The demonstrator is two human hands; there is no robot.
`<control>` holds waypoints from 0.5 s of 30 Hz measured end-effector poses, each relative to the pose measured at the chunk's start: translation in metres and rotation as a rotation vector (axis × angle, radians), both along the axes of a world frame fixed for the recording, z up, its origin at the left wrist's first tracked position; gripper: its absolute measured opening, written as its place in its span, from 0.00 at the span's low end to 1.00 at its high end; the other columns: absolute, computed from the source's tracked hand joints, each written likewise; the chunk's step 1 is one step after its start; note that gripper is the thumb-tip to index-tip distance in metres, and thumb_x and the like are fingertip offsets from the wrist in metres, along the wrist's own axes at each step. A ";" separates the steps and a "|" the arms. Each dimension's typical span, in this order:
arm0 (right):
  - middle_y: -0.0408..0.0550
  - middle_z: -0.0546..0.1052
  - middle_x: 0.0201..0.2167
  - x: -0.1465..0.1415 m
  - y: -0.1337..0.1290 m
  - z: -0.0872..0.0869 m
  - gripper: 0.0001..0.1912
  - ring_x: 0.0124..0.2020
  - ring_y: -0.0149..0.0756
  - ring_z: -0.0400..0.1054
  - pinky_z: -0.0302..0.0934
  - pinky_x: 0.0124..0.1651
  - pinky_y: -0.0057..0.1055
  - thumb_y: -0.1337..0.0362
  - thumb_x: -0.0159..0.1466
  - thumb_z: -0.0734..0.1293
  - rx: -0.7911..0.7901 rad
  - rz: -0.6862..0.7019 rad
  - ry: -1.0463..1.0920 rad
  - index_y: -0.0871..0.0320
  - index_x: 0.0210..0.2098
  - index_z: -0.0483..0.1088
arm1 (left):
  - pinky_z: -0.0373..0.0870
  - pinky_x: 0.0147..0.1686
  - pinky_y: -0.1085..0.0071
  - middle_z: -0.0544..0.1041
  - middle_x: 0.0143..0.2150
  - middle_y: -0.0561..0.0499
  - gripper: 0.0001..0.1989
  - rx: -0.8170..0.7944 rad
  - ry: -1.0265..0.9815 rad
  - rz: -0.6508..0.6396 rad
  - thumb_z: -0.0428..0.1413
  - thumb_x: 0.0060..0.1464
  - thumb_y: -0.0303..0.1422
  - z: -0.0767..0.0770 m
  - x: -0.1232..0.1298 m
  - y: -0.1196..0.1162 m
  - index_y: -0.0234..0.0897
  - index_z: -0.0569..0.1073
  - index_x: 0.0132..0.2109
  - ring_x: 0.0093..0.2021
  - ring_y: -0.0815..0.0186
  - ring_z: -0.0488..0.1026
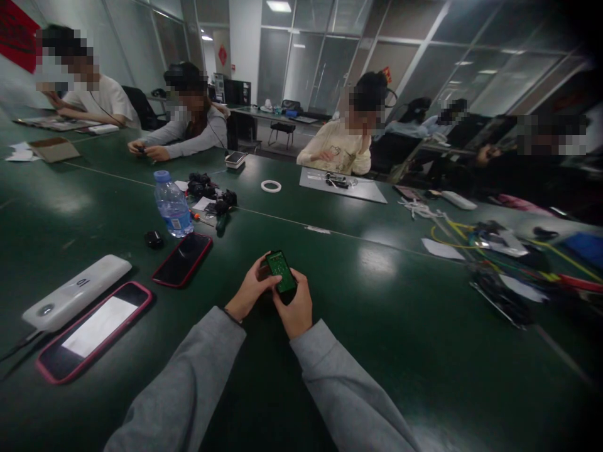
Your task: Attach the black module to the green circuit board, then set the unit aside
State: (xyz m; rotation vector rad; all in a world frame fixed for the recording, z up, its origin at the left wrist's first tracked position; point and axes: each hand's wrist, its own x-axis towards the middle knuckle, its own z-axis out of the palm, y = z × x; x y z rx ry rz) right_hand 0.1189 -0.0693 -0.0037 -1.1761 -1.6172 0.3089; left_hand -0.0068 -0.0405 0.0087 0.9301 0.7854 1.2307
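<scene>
Just above the green tabletop, a small green circuit board (277, 263) in a black housing sits between both hands, tilted with its green face up. My left hand (248, 290) grips its left side, the thumb lying across the board's face. On the right and lower edge, my right hand (298, 307) is wrapped round the same housing. The hidden underside and the fingers behind it cannot be made out. To the left lies a dark phone with a red case (183, 260), beside a clear water bottle (173, 207) with a blue cap.
A white power bank (78, 292) and a pink-cased phone (94, 333) lie at near left. Beyond the bottle are black parts (207, 188) and a white tape ring (271, 186). Tangled wires (499, 245) cover the right. Several people sit around the table.
</scene>
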 end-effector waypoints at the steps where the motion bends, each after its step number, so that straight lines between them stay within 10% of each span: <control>1: 0.56 0.64 0.49 0.000 0.000 0.000 0.25 0.51 0.42 0.60 0.58 0.55 0.42 0.62 0.59 0.66 0.004 0.012 0.008 0.61 0.53 0.57 | 0.65 0.52 0.57 0.67 0.56 0.42 0.37 0.008 0.006 0.002 0.62 0.43 0.29 0.000 -0.001 0.000 0.41 0.57 0.60 0.54 0.56 0.66; 9: 0.56 0.62 0.52 0.000 0.000 0.000 0.37 0.55 0.44 0.58 0.56 0.57 0.43 0.56 0.54 0.72 -0.159 0.186 0.121 0.60 0.57 0.54 | 0.63 0.53 0.55 0.67 0.56 0.42 0.40 0.017 0.046 -0.019 0.61 0.44 0.30 0.000 -0.017 0.009 0.40 0.54 0.63 0.55 0.55 0.66; 15: 0.53 0.70 0.44 0.004 0.008 -0.011 0.25 0.45 0.39 0.67 0.66 0.46 0.38 0.53 0.63 0.62 -0.327 0.306 0.403 0.59 0.55 0.56 | 0.62 0.54 0.54 0.67 0.57 0.42 0.41 0.039 0.045 -0.061 0.61 0.44 0.29 0.000 -0.024 0.010 0.42 0.54 0.64 0.54 0.55 0.66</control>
